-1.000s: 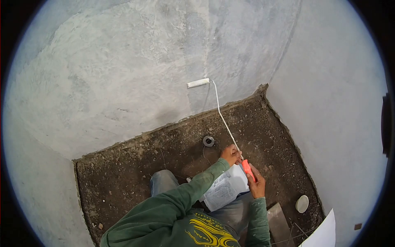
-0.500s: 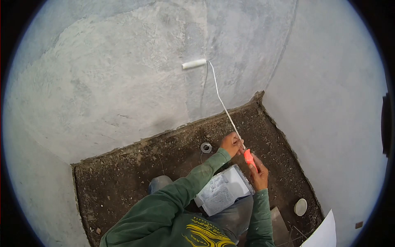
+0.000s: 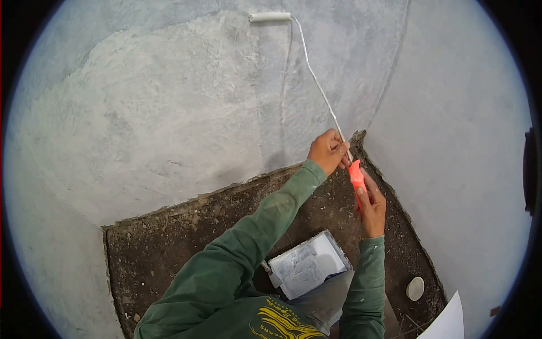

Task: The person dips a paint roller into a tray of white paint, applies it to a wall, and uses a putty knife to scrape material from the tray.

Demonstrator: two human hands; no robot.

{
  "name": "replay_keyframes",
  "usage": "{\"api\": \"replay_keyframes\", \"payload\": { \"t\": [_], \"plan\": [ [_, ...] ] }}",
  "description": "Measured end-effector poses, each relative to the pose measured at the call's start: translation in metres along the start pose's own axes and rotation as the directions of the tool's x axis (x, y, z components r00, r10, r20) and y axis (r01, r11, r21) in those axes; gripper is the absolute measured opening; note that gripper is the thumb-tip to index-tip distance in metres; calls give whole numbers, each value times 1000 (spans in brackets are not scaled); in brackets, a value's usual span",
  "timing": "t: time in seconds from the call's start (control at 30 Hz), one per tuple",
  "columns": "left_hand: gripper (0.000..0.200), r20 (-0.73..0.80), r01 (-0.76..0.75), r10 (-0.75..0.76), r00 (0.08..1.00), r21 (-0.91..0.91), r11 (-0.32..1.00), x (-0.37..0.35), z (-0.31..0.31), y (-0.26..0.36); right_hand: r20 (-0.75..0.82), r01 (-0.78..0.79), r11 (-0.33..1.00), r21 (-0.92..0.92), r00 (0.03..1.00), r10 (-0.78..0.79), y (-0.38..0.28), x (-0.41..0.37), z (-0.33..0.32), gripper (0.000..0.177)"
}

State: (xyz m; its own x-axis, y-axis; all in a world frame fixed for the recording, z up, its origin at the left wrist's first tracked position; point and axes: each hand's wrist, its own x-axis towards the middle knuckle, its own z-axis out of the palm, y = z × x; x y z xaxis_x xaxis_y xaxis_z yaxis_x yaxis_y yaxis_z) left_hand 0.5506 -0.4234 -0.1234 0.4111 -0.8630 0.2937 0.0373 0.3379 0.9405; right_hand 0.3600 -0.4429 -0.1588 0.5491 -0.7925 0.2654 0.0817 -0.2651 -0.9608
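Observation:
A white paint roller lies against the grey-white wall near the top of the view. Its long thin metal rod runs down to an orange handle. My left hand is closed round the rod just above the handle. Lower down and to the right, my right hand grips the orange handle. Below my hands, a paint tray with white paint in it sits by my leg, partly covered by my clothing.
Dark, rough soil forms the floor between the walls. A second wall rises at the right, meeting the first in a corner. A round pale container and a white sheet are at the lower right.
The roller has moved up the wall, and both hands have gone up and slightly right with it. My left forearm now hides the metal ring seen on the soil earlier.

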Motion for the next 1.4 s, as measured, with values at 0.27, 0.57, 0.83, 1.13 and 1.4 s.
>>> {"api": "replay_keyframes", "payload": {
  "t": [0.27, 0.57, 0.83, 1.13, 1.4],
  "plan": [
    [13, -9, 60, -60, 998, -18, 998, -28, -10, -61, 14, 9, 992, -123, 1000, -7, 57, -23, 1, 45],
    [11, 2, 133, -133, 991, 17, 991, -36, -11, -74, -11, -47, 993, -108, 999, 46, 71, -32, 3, 45],
    [11, 12, -30, 30, 999, -8, 1000, 20, -2, 12, -29, 34, 999, -40, 999, -35, -29, 12, 9, 45],
    [12, -5, 57, -56, 998, 17, 998, -14, -8, -31, 1, 15, 998, -63, 1000, -15, 26, -12, 7, 44],
    [13, -21, 49, -48, 999, 55, 997, -11, -14, -29, -60, 87, 994, -68, 994, -91, 25, -10, 20, 47]
  ]
}}
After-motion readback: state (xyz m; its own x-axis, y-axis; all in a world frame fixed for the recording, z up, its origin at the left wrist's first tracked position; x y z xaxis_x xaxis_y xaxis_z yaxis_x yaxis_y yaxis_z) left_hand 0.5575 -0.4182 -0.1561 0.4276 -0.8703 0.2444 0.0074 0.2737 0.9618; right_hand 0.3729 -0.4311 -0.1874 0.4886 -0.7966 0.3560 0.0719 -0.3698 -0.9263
